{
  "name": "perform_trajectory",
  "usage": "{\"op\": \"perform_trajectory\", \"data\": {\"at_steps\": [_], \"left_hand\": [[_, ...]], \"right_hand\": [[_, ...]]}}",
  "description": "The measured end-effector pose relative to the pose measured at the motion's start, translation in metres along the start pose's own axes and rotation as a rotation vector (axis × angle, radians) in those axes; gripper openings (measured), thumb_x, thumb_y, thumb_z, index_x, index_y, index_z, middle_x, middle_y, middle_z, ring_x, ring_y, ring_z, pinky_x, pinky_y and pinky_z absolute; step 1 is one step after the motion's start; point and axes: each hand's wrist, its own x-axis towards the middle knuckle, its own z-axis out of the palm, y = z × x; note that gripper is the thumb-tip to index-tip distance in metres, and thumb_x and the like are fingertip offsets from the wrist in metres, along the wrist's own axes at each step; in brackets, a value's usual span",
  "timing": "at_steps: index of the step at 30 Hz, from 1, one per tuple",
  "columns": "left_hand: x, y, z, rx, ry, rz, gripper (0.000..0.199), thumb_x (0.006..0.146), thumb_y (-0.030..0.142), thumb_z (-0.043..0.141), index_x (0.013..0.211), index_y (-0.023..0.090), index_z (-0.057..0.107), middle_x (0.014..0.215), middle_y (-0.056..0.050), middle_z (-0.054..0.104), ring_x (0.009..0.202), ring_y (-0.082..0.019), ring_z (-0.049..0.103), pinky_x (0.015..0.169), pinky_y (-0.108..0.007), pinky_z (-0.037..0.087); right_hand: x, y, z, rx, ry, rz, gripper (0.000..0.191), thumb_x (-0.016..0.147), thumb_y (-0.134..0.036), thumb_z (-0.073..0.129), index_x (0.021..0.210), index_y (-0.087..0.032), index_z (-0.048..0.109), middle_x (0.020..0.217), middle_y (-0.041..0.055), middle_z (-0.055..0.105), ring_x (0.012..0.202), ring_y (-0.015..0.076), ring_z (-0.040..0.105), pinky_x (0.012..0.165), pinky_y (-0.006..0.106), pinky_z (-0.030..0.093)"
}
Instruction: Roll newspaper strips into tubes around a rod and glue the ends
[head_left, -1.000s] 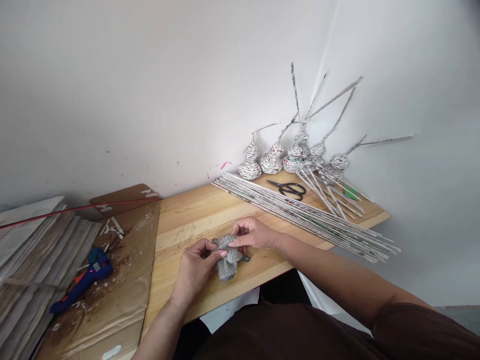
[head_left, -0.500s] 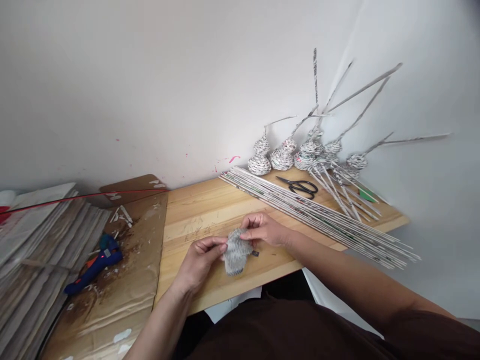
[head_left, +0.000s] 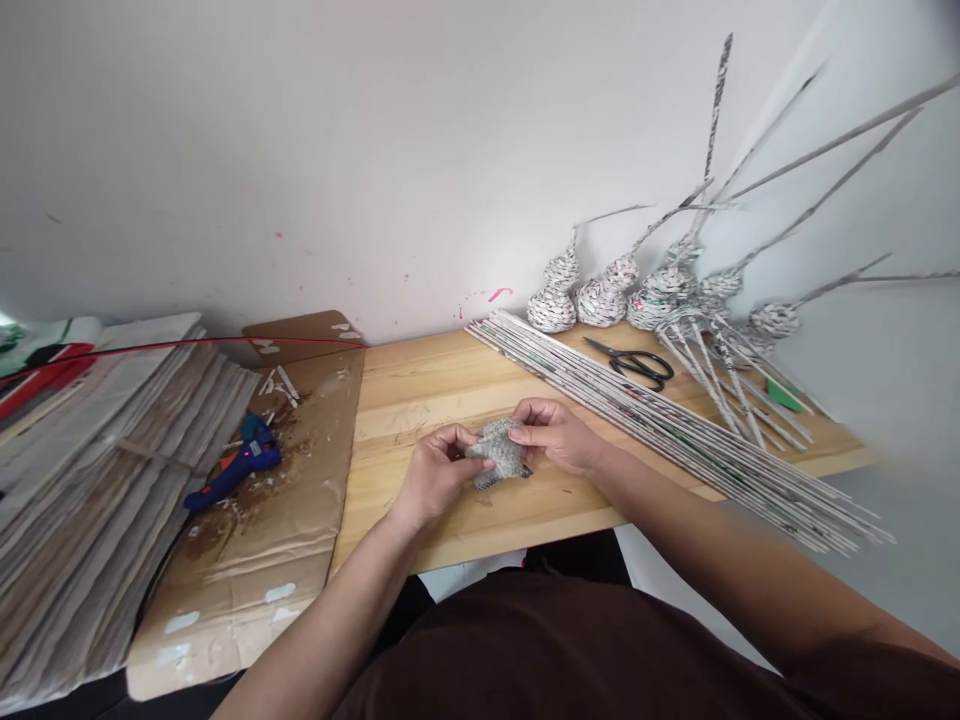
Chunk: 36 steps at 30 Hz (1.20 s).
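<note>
A small grey, fuzzy knitted piece [head_left: 501, 450] is held between my two hands, just over the wooden table [head_left: 405, 400]. It has a dark edge at its lower side and a small dark tag at its lower right. My left hand [head_left: 441, 474] pinches its left side between thumb and fingers. On the upper right side, the thumb and fingers of my right hand [head_left: 556, 436] grip it. What exact kind of article it is, I cannot make out.
Rolled newspaper sticks [head_left: 660, 430] lie diagonally at the right, beside black scissors [head_left: 637, 365]. Several gourd-shaped woven paper pieces [head_left: 551, 308] stand along the wall. At the left are a blue glue gun [head_left: 236, 475] on cardboard [head_left: 300, 540] and a newspaper stack [head_left: 112, 480].
My head view has shifted, so the scene sits differently. The knitted piece has been tilted round between my hands, and my left fingers now lie further over its lower left part.
</note>
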Motion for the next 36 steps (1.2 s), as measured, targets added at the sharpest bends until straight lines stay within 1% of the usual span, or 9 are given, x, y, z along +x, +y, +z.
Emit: {"op": "perform_trajectory", "data": {"at_steps": [8, 12, 15, 17, 20, 22, 25, 32, 36], "left_hand": [[-0.012, 0.003, -0.006, -0.189, -0.122, -0.049, 0.022, 0.067, 0.022, 0.077, 0.087, 0.015, 0.073, 0.08, -0.005, 0.071, 0.073, -0.014, 0.063, 0.07, -0.026, 0.049], [-0.006, -0.001, -0.005, -0.256, -0.026, -0.03, 0.032, 0.072, 0.028, 0.073, 0.102, 0.018, 0.071, 0.101, -0.009, 0.071, 0.089, -0.018, 0.065, 0.084, -0.031, 0.048], [-0.002, -0.002, 0.001, -0.245, 0.037, -0.013, 0.042, 0.07, 0.034, 0.074, 0.108, 0.018, 0.067, 0.108, -0.01, 0.068, 0.095, -0.021, 0.064, 0.086, -0.033, 0.048], [-0.001, -0.003, 0.006, -0.191, 0.054, 0.004, 0.048, 0.062, 0.03, 0.08, 0.106, 0.017, 0.065, 0.105, -0.009, 0.068, 0.094, -0.02, 0.064, 0.083, -0.031, 0.048], [-0.001, -0.002, 0.013, -0.118, 0.068, 0.005, 0.041, 0.05, 0.021, 0.085, 0.082, 0.016, 0.059, 0.078, -0.001, 0.067, 0.072, -0.014, 0.062, 0.067, -0.025, 0.048], [-0.002, 0.001, 0.014, -0.13, 0.038, -0.026, 0.04, 0.048, 0.018, 0.086, 0.068, 0.016, 0.052, 0.064, 0.003, 0.061, 0.06, -0.01, 0.056, 0.058, -0.022, 0.045], [-0.003, 0.009, 0.01, -0.182, -0.064, -0.121, 0.041, 0.045, 0.015, 0.086, 0.063, 0.015, 0.05, 0.061, 0.003, 0.061, 0.056, -0.01, 0.055, 0.055, -0.023, 0.045], [-0.01, 0.009, -0.001, -0.325, -0.245, -0.286, 0.029, 0.05, 0.013, 0.085, 0.067, 0.013, 0.062, 0.066, -0.001, 0.064, 0.057, -0.011, 0.058, 0.057, -0.025, 0.048], [-0.009, 0.011, -0.004, -0.389, -0.219, -0.279, 0.032, 0.069, 0.029, 0.076, 0.097, 0.016, 0.069, 0.083, -0.006, 0.067, 0.065, -0.011, 0.06, 0.057, -0.022, 0.049]], "right_hand": [[-0.002, -0.004, -0.001, 0.182, -0.02, 0.053, 0.021, 0.071, -0.029, 0.076, 0.073, -0.016, 0.059, 0.061, -0.0025, 0.059, 0.05, 0.0083, 0.054, 0.047, 0.02, 0.045], [0.001, -0.004, 0.001, 0.145, 0.003, -0.046, 0.027, 0.076, -0.034, 0.071, 0.094, -0.016, 0.062, 0.075, 0.0008, 0.061, 0.06, 0.0098, 0.056, 0.054, 0.023, 0.047], [0.002, -0.003, 0.006, 0.003, -0.027, -0.114, 0.046, 0.064, -0.025, 0.081, 0.103, -0.018, 0.057, 0.09, 0.0018, 0.063, 0.074, 0.0116, 0.059, 0.064, 0.024, 0.048], [0.001, -0.001, 0.008, -0.065, -0.029, -0.119, 0.043, 0.062, -0.022, 0.082, 0.097, -0.018, 0.057, 0.086, 0.0006, 0.062, 0.073, 0.0112, 0.058, 0.065, 0.024, 0.048], [-0.002, -0.001, 0.007, -0.032, -0.058, -0.057, 0.026, 0.071, -0.027, 0.076, 0.085, -0.015, 0.057, 0.075, -0.0004, 0.061, 0.065, 0.01, 0.057, 0.059, 0.023, 0.047], [-0.004, -0.001, 0.005, 0.038, -0.081, -0.002, 0.025, 0.071, -0.027, 0.075, 0.083, -0.015, 0.057, 0.073, -0.0009, 0.061, 0.062, 0.0096, 0.058, 0.056, 0.023, 0.048], [-0.007, 0.0, 0.001, 0.112, -0.13, 0.061, 0.028, 0.067, -0.025, 0.078, 0.081, -0.014, 0.057, 0.069, -0.002, 0.062, 0.055, 0.0088, 0.057, 0.048, 0.02, 0.047], [-0.012, -0.003, -0.002, 0.228, -0.326, 0.102, 0.029, 0.063, -0.025, 0.081, 0.073, -0.015, 0.056, 0.065, -0.0017, 0.061, 0.048, 0.0082, 0.054, 0.04, 0.018, 0.039], [-0.008, -0.009, -0.002, 0.254, -0.139, 0.061, 0.024, 0.068, -0.027, 0.078, 0.079, -0.016, 0.06, 0.068, -0.0022, 0.06, 0.055, 0.0083, 0.055, 0.049, 0.019, 0.042]]}}
